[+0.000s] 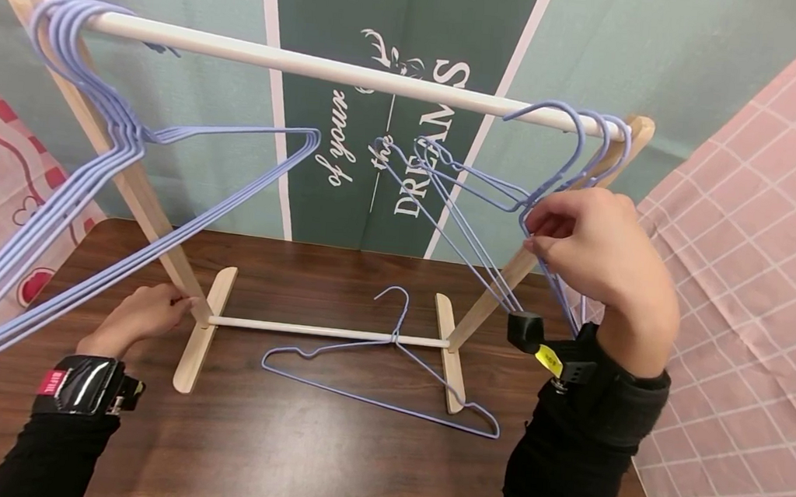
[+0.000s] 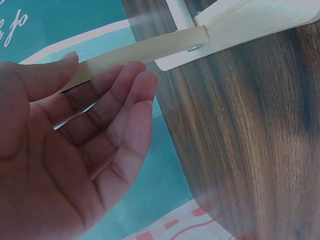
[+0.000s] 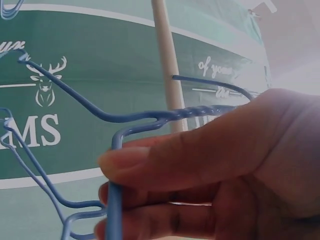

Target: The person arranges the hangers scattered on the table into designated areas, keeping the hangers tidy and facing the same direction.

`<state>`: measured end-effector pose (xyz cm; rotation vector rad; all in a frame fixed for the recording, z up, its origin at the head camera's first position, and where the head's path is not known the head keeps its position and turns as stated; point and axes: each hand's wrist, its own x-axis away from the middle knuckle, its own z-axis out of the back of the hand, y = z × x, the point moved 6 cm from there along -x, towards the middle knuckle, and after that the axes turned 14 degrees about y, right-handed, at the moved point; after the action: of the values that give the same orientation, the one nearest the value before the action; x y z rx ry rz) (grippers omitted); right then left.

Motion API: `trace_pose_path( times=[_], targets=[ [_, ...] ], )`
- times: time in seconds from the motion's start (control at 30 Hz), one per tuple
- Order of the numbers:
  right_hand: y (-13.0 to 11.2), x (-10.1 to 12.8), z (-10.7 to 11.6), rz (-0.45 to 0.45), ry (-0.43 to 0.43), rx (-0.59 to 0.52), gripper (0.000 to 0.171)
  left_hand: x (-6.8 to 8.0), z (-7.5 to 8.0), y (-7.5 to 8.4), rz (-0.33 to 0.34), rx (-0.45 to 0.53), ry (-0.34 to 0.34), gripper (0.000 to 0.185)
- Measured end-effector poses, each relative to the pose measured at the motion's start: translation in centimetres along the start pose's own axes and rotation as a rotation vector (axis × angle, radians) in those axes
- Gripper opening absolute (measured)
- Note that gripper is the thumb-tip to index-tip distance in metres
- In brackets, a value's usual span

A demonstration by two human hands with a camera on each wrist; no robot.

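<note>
My right hand (image 1: 591, 240) pinches a blue wire hanger (image 3: 115, 205) just below its twisted neck, thumb on one side and fingers on the other. This hanger's hook lies over the white top rod (image 1: 314, 66) near its right end, its tip pointing left. Other blue hangers (image 1: 619, 153) hang right beside it, partly behind my hand. Low on the left, my left hand (image 1: 143, 314) holds the rack's wooden post (image 2: 150, 49) between thumb and fingers, close to the foot. Another blue hanger (image 1: 379, 404) lies flat on the table, its hook pointing away from me.
Several blue hangers (image 1: 107, 108) hang bunched at the rod's left end and reach out toward me. A thin white lower bar (image 1: 321, 331) joins the two wooden feet (image 1: 205, 331) on the brown table (image 1: 248, 455). Green printed cloth (image 1: 360, 11) and pink cloth (image 1: 751, 307) surround it.
</note>
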<state>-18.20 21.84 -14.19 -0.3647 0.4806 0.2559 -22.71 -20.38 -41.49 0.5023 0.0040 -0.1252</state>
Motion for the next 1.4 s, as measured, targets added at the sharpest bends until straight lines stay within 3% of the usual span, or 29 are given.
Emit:
trace_pose_path(
  times=[0.17, 0.67, 1.07, 1.4],
  targets=[
    [0.1, 0.0, 0.7, -0.019, 0.035, 0.033, 0.005, 0.1, 0.0, -0.1, 0.008, 0.006, 0.002, 0.032],
    [1.0, -0.7, 0.8, -0.126, 0.028, 0.035, 0.009, 0.1, -0.1, 0.0, 0.004, 0.011, -0.011, 0.036],
    [1.7, -0.7, 0.2, -0.107, 0.063, 0.065, 0.008, 0.1, 0.0, 0.1, 0.000, 0.017, -0.013, 0.035],
    [1.9, -0.4, -0.5, -0.092, 0.030, 0.085, 0.008, 0.1, -0.1, -0.1, 0.005, 0.004, -0.012, 0.035]
  ],
)
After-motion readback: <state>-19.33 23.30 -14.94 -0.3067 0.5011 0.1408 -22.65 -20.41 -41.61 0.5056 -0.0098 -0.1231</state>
